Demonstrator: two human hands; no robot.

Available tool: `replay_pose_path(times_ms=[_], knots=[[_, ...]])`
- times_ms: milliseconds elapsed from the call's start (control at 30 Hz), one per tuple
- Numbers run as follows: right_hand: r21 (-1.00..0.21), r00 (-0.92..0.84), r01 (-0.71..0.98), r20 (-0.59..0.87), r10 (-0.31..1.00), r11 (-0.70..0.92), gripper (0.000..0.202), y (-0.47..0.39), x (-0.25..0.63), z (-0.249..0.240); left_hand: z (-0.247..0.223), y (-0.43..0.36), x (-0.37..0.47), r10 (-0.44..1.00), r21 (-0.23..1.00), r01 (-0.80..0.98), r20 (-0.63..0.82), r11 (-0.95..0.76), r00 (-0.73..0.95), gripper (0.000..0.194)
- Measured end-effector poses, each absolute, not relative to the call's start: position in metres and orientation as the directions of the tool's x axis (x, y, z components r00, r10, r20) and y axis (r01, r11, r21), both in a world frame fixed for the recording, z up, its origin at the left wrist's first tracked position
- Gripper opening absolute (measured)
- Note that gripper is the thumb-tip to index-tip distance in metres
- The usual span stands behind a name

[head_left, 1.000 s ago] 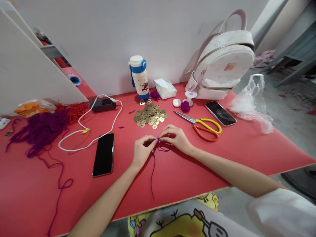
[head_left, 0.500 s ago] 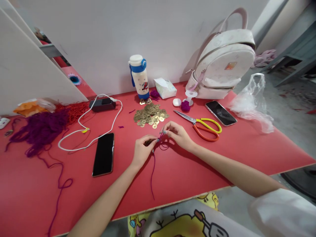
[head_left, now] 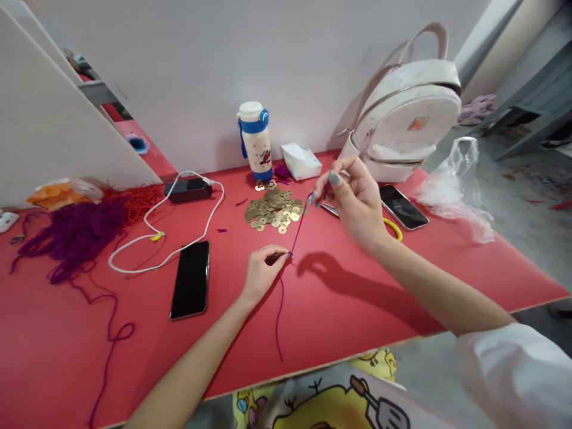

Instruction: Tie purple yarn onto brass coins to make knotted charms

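My left hand (head_left: 260,273) is closed just above the red table, pinching a purple cord (head_left: 299,231) between thumb and forefinger. Something dark, perhaps coins, shows inside its grip, mostly hidden by the fingers. A loose tail of cord hangs below it toward me. Up and to the right, my right hand (head_left: 361,205) is closed on the other end, and the cord runs taut between the two hands. Beyond them lies a heap of brass coins (head_left: 273,208) with holes in their centres. Behind my right hand, scissors (head_left: 393,229) are largely hidden.
At the back stand a flask (head_left: 258,143), a tissue pack (head_left: 301,162) and a white backpack (head_left: 409,119). One phone (head_left: 190,280) lies left, another (head_left: 403,207) right, near a plastic bag (head_left: 456,196). Purple yarn (head_left: 80,232) and a white cable (head_left: 134,271) spread leftward.
My right hand has risen and moved right, away from my left hand, drawing the cord from a slack loop into a straight line. My left hand has stayed nearly in place.
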State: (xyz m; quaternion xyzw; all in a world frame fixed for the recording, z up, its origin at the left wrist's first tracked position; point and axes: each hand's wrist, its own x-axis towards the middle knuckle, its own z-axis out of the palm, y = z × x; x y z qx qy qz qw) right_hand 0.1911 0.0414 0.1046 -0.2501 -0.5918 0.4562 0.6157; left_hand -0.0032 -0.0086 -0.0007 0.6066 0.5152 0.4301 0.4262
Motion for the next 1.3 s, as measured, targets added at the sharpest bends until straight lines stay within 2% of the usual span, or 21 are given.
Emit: replay_pose_path(times_ms=[133, 300, 433, 533, 667, 767, 867, 1067, 1167, 1300], knots=[[-0.838, -0.05, -0.186, 0.529, 0.847, 0.513, 0.027, 0.061, 0.188, 0.096, 0.004, -0.008, -0.003, 0.994, 0.983, 0.177, 0.032, -0.05, 0.106, 0.011], [-0.839, 0.014, -0.091, 0.538, 0.843, 0.537, 0.02, 0.076, 0.188, 0.073, 0.009, -0.009, 0.0, 0.988, 0.987, -0.039, -0.153, 0.153, 0.009, 0.019], [-0.852, -0.102, 0.051, 0.515, 0.851, 0.522, 0.006, 0.06, 0.188, 0.056, 0.011, -0.008, -0.001, 0.983, 0.986, -0.035, -0.165, 0.163, -0.081, 0.02], [-0.809, -0.213, 0.263, 0.484, 0.849, 0.526, 0.011, 0.038, 0.185, 0.039, 0.01, -0.007, -0.004, 0.984, 0.992, -0.003, -0.126, 0.126, -0.127, 0.021], [-0.796, -0.351, 0.43, 0.286, 0.891, 0.425, 0.008, 0.016, 0.176, 0.012, 0.007, -0.006, -0.006, 0.985, 0.994, -0.033, -0.109, 0.106, -0.134, 0.023], [-0.867, -0.392, 0.37, 0.181, 0.902, 0.335, 0.011, 0.013, 0.169, -0.003, 0.005, -0.006, -0.006, 0.985, 0.991, -0.068, -0.12, 0.112, -0.126, 0.025], [-0.906, -0.402, 0.273, 0.197, 0.894, 0.323, 0.015, 0.014, 0.165, -0.012, 0.005, -0.007, -0.004, 0.984, 0.99, -0.067, -0.128, 0.12, -0.121, 0.029], [-0.82, -0.506, 0.292, 0.305, 0.807, 0.493, 0.02, 0.013, 0.166, -0.012, 0.008, -0.014, 0.0, 0.996, 0.996, -0.024, -0.09, 0.09, -0.021, 0.023], [-0.797, -0.524, 0.31, 0.311, 0.793, 0.518, 0.027, 0.013, 0.166, -0.012, 0.014, -0.018, 0.001, 0.999, 0.999, 0.022, -0.026, 0.025, 0.019, 0.016], [-0.783, -0.534, 0.329, 0.306, 0.788, 0.528, 0.026, 0.013, 0.167, -0.013, 0.023, -0.022, 0.002, 0.997, 0.997, 0.062, 0.051, -0.055, 0.053, 0.012]])
